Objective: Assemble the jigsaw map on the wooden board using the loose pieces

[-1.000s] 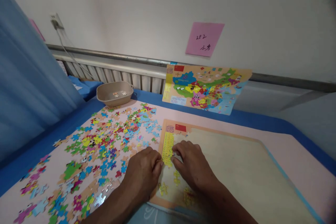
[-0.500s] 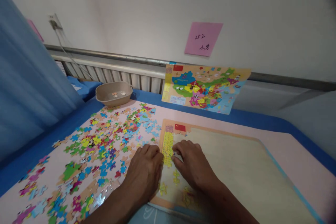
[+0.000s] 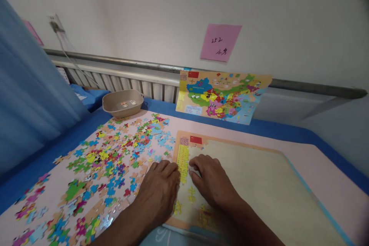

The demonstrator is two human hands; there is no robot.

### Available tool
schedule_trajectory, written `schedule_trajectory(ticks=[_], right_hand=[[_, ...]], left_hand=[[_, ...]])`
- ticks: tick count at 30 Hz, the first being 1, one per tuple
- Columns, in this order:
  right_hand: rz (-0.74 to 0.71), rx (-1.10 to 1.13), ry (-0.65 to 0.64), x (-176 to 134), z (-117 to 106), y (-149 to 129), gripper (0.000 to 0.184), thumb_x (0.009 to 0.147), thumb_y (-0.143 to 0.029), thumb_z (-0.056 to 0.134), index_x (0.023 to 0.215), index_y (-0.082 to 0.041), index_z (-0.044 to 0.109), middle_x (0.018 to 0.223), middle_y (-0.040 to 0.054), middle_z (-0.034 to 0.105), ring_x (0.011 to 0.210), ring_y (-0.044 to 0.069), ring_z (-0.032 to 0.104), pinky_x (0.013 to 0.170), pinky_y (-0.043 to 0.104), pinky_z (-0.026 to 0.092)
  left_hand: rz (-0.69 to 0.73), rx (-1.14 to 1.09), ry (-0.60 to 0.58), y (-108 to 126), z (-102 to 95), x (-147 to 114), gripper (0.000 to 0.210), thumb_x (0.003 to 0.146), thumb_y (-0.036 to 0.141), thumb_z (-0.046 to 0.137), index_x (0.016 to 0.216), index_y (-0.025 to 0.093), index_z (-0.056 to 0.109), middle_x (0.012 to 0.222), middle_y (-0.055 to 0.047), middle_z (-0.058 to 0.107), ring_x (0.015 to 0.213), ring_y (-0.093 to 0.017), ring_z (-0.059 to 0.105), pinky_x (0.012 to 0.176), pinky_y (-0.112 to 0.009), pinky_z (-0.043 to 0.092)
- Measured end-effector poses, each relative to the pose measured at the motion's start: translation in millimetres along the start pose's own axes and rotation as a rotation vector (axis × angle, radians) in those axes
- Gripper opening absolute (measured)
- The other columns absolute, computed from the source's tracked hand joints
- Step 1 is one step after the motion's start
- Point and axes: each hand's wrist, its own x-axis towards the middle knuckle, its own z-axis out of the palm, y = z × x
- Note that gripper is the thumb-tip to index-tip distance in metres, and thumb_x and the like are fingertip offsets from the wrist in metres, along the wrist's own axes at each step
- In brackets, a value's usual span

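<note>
- We find the yellow vertical strip of joined jigsaw pieces (image 3: 183,163) inside the pale rectangular puzzle board's (image 3: 259,184) left border.
- Left hand (image 3: 162,188): over that border, fingers together; grip hidden, we cannot tell.
- Right hand (image 3: 211,180): beside the strip, thumb and forefinger narrowly parted; contents, we cannot tell.
- Loose multicoloured jigsaw pieces (image 3: 96,157) lie leftward.

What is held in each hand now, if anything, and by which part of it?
It cannot be told: the left hand and the right hand are on either side of the yellow puzzle strip and could hide a piece.
</note>
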Motion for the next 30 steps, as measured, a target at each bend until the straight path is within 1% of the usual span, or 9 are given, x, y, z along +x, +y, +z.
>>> schedule_trajectory(ticks=[2,5,7,10,16,20,23,26,30], right_hand=[[0.007,-0.004,0.003,0.4,0.0,0.5,0.009,0.086,-0.014,0.062,0.09,-0.022,0.063,0.088,0.0012,0.065,0.086,0.022,0.054,0.08,0.035,0.029],[0.004,0.0,-0.001,1.1,0.9,1.2,0.009,0.086,-0.014,0.062,0.089,-0.022,0.062,0.087,0.0005,0.065,0.085,0.022,0.054,0.079,0.035,0.029],[0.003,0.005,-0.005,1.3,1.1,1.1,0.009,0.087,-0.014,0.062,0.088,-0.022,0.062,0.087,0.0002,0.065,0.085,0.021,0.054,0.079,0.035,0.029],[0.011,0.01,-0.014,1.3,0.3,-0.2,0.009,0.087,-0.012,0.062,0.087,-0.022,0.062,0.086,-0.0002,0.065,0.084,0.021,0.054,0.079,0.034,0.029],[0.005,0.023,-0.024,1.4,0.0,-2.5,0.012,0.088,-0.011,0.062,0.087,-0.022,0.064,0.087,-0.0004,0.067,0.085,0.02,0.055,0.08,0.034,0.028],[-0.002,0.02,-0.001,1.3,3.5,-1.2,0.012,0.087,-0.011,0.062,0.087,-0.023,0.064,0.087,-0.0005,0.067,0.084,0.02,0.056,0.079,0.034,0.028],[0.009,0.029,0.01,1.1,4.7,-0.9,0.012,0.087,-0.012,0.064,0.093,-0.023,0.065,0.088,0.0,0.067,0.083,0.02,0.056,0.079,0.034,0.029],[0.003,0.03,-0.011,1.1,3.4,-1.8,0.013,0.088,-0.014,0.064,0.096,-0.023,0.066,0.091,0.0013,0.068,0.086,0.021,0.056,0.08,0.034,0.029],[0.001,0.02,-0.024,1.8,1.0,-3.3,0.011,0.089,-0.013,0.063,0.095,-0.023,0.066,0.092,0.0015,0.067,0.087,0.021,0.056,0.081,0.034,0.029]], left_hand=[[0.009,0.006,0.017,-0.6,1.0,-0.2,0.02,0.098,0.014,0.05,0.107,0.022,0.066,0.124,-0.009,0.067,0.113,-0.027,0.057,0.096,-0.048,0.044],[0.023,0.016,0.04,-1.5,1.5,-0.7,0.027,0.097,0.016,0.052,0.12,0.023,0.065,0.136,-0.01,0.062,0.124,-0.03,0.053,0.103,-0.05,0.043],[0.027,0.021,0.034,-1.4,0.8,-1.2,0.036,0.095,0.016,0.054,0.13,0.023,0.062,0.145,-0.011,0.057,0.131,-0.031,0.05,0.107,-0.051,0.042],[0.017,0.035,0.009,-0.6,-0.8,-2.0,0.044,0.093,0.017,0.056,0.137,0.024,0.059,0.152,-0.011,0.052,0.138,-0.032,0.045,0.112,-0.053,0.039],[0.008,0.037,-0.036,-1.9,1.3,-1.7,0.041,0.093,0.021,0.058,0.133,0.026,0.06,0.155,-0.01,0.049,0.141,-0.033,0.043,0.113,-0.056,0.038],[0.012,0.03,-0.034,-3.1,2.8,-1.2,0.039,0.094,0.022,0.057,0.133,0.026,0.06,0.154,-0.01,0.05,0.142,-0.032,0.043,0.115,-0.055,0.036],[0.002,0.028,-0.037,-2.5,2.0,-1.1,0.039,0.095,0.021,0.055,0.133,0.026,0.06,0.155,-0.009,0.05,0.143,-0.032,0.042,0.116,-0.055,0.035],[0.005,0.033,-0.038,-2.6,2.3,-1.3,0.04,0.095,0.021,0.055,0.134,0.026,0.06,0.155,-0.009,0.05,0.144,-0.032,0.041,0.117,-0.055,0.034],[0.007,0.044,-0.031,-3.2,4.5,-1.2,0.042,0.095,0.023,0.056,0.137,0.026,0.059,0.157,-0.011,0.049,0.145,-0.032,0.04,0.117,-0.055,0.034]])
